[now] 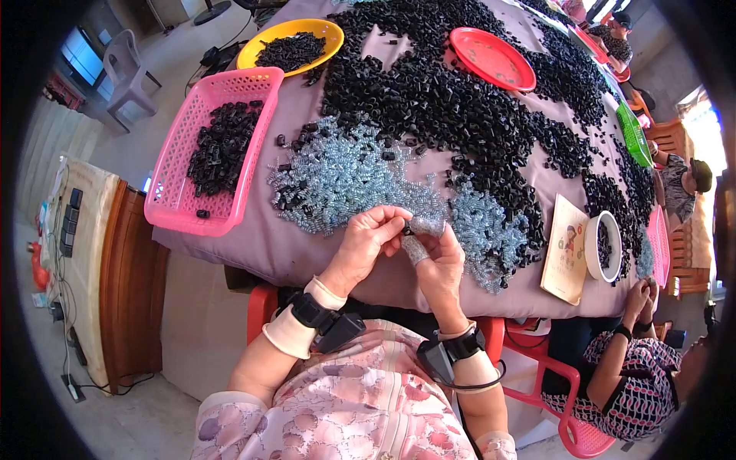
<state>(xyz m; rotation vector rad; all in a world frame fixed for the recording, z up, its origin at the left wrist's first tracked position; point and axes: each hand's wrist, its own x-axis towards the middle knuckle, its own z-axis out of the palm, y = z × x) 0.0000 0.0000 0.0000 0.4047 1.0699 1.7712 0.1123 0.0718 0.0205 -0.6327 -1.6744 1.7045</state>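
Observation:
My left hand [366, 239] is closed in a pinch over the table's near edge, its fingertips on a small black piece [408, 229]. Close against it, my right hand [441, 270] is closed too, with greyish wraps on its thumb and a finger, and meets the same piece. The fingers partly hide that piece. Just beyond both hands lies a heap of small clear bluish ringed pieces [337, 172], with a second such heap [484, 226] to the right. Behind them spreads a wide layer of short black tubular pieces [429, 100].
A pink basket [263, 115] of black pieces stands at left, near a yellow tray [335, 38]. A red tray [494, 65] sits farther back. To my right are a booklet [566, 249] and a white bowl [592, 249]. A co-worker [629, 376] sits at right on a red chair.

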